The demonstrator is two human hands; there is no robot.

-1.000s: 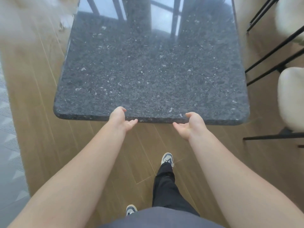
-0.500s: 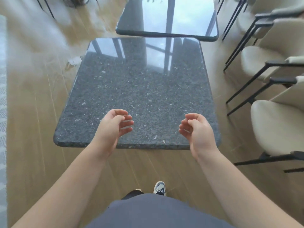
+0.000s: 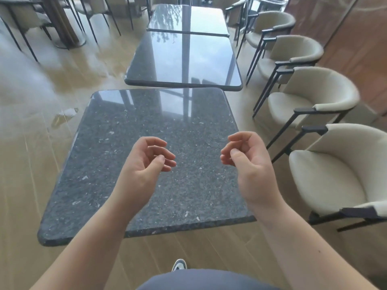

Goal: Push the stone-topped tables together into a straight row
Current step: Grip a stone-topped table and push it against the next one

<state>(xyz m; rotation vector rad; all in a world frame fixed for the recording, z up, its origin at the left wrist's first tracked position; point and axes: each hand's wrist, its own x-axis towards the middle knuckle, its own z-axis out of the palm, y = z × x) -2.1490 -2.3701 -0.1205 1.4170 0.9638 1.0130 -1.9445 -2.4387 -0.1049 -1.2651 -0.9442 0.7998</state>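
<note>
A dark speckled stone-topped table (image 3: 100, 164) stands right in front of me. Its far edge meets a second stone-topped table (image 3: 184, 59), which sits offset a little to the right. A third table (image 3: 188, 19) butts against the far edge of the second. My left hand (image 3: 146, 164) and my right hand (image 3: 247, 162) hover above the near table, palms turned inward, fingers loosely curled. Neither hand touches the stone or holds anything.
A row of cream armchairs (image 3: 335, 170) with black frames lines the right side, close to the tables. More chairs (image 3: 25, 19) and a round pedestal base (image 3: 69, 41) stand at the far left. Wooden floor (image 3: 25, 185) lies to the left; my shoe (image 3: 179, 265) shows below.
Both hands let go of the near table's front edge and rose above its top. The view lifted, bringing the second and third tables and more chairs into sight.
</note>
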